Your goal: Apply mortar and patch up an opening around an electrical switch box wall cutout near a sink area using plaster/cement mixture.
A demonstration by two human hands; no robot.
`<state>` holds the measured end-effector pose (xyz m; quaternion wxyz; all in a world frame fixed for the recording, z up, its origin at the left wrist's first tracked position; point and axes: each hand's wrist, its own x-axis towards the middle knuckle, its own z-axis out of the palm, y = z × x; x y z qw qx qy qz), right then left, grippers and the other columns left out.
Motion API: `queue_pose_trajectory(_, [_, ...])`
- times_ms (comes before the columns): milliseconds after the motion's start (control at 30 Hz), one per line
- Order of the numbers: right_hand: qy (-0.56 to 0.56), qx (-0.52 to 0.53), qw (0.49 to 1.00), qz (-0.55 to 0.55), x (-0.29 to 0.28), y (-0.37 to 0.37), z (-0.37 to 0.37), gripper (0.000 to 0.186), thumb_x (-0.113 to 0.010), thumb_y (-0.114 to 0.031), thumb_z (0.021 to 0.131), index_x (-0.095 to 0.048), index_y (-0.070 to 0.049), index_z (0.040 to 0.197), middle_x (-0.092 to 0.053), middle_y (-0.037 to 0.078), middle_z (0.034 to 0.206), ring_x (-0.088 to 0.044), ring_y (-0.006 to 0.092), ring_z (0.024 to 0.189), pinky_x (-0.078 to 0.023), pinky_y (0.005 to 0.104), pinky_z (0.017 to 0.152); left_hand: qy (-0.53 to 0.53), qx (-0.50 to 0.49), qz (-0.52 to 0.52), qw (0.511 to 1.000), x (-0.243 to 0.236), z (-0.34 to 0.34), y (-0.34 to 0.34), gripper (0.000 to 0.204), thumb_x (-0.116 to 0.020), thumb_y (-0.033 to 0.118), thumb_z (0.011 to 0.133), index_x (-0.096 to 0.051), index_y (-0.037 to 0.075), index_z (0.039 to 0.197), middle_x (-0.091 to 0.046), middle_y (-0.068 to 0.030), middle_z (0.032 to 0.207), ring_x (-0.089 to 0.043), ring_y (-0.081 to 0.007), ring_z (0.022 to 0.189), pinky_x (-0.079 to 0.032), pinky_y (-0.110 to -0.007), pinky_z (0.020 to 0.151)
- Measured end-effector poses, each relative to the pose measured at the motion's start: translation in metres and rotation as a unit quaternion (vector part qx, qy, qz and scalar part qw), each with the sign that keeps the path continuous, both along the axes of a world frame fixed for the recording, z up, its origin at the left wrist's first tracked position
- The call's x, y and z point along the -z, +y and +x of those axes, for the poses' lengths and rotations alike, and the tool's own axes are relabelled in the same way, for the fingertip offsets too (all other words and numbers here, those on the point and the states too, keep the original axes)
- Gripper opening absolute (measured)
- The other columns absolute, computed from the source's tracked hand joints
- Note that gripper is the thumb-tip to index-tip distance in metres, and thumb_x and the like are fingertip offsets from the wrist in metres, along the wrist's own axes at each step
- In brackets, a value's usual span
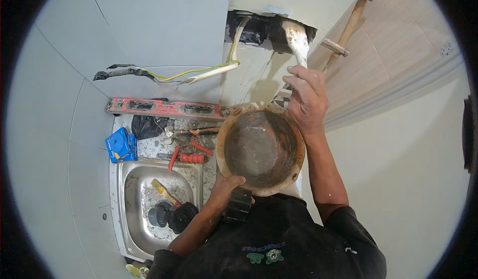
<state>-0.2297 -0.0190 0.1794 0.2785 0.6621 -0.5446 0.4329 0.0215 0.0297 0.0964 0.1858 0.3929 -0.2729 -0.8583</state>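
The person wears a black short-sleeved shirt [313, 241] with a green-and-white print [273, 256] on it.

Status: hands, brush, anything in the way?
Right hand gripping brush, raised to wall opening. Left hand holding bowl. Cable protrudes from opening, left of brush.

I see a gap between the bent white cable [241, 31] hanging across the left of the jagged black wall opening [273, 34] and the white-handled brush [298, 41] occupying its right; the round, brown-stained bowl [266, 188] stands between my left hand [225, 189] and both.
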Motion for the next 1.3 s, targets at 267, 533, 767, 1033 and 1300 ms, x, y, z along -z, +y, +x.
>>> queue_pose_trajectory(267, [-0.085, 0.026, 0.996, 0.007, -0.008, 0.000, 0.000, 0.026, -0.058, 0.013, 0.066, -0.064, -0.004, 0.084, -0.067, 0.009, 0.094, -0.062, 0.0284, 0.085, -0.050, 0.0348, 0.076, 0.004, 0.006, 0.003, 1.000, 0.004, 0.005, -0.005, 0.038, -0.062, 0.022, 0.081, -0.054, -0.009, 0.101, -0.066, -0.0194, 0.078, -0.066, -0.0256, 0.054, -0.054, -0.032, 0.047])
queue_pose_trajectory(533, [-0.043, -0.055, 0.983, 0.168, -0.048, 0.020, 0.010, 0.025, -0.052, 0.013, 0.064, -0.063, -0.003, 0.080, -0.068, 0.008, 0.091, -0.061, 0.0276, 0.079, -0.049, 0.0336, 0.068, -0.023, 0.016, 0.006, 1.000, 0.007, 0.005, -0.007, 0.035, -0.062, 0.022, 0.081, -0.057, -0.010, 0.093, -0.066, -0.0198, 0.072, -0.067, -0.0259, 0.054, -0.054, -0.032, 0.046])
queue_pose_trajectory(767, [-0.277, -0.088, 0.948, 0.126, -0.041, 0.050, 0.034, 0.014, -0.057, 0.008, 0.072, -0.063, -0.003, 0.078, -0.067, 0.008, 0.080, -0.063, 0.0220, 0.069, -0.050, 0.0295, 0.065, -0.018, 0.011, 0.023, 1.000, 0.004, 0.007, -0.009, 0.042, -0.062, 0.022, 0.081, -0.051, -0.010, 0.106, -0.066, -0.0202, 0.077, -0.066, -0.0265, 0.054, -0.054, -0.033, 0.048])
queue_pose_trajectory(1033, [-0.220, -0.063, 0.824, 0.518, 0.057, 0.051, 0.030, 0.012, -0.059, 0.002, 0.072, -0.065, 0.001, 0.083, -0.068, 0.013, 0.081, -0.066, 0.0216, 0.075, -0.051, 0.0329, 0.070, 0.003, -0.013, 0.005, 1.000, -0.003, 0.002, -0.007, 0.042, -0.063, 0.018, 0.081, -0.051, -0.009, 0.111, -0.066, -0.0202, 0.086, -0.066, -0.0264, 0.054, -0.055, -0.034, 0.049])
queue_pose_trajectory(1300, [-0.266, -0.146, 0.918, 0.254, -0.042, 0.067, 0.052, 0.018, -0.059, 0.007, 0.071, -0.066, 0.000, 0.086, -0.068, 0.015, 0.084, -0.067, 0.0259, 0.074, -0.053, 0.0323, 0.071, 0.028, -0.030, 0.002, 0.999, -0.002, 0.005, -0.006, 0.046, -0.063, 0.018, 0.081, -0.047, -0.010, 0.115, -0.065, -0.0215, 0.090, -0.066, -0.0271, 0.054, -0.055, -0.034, 0.047])
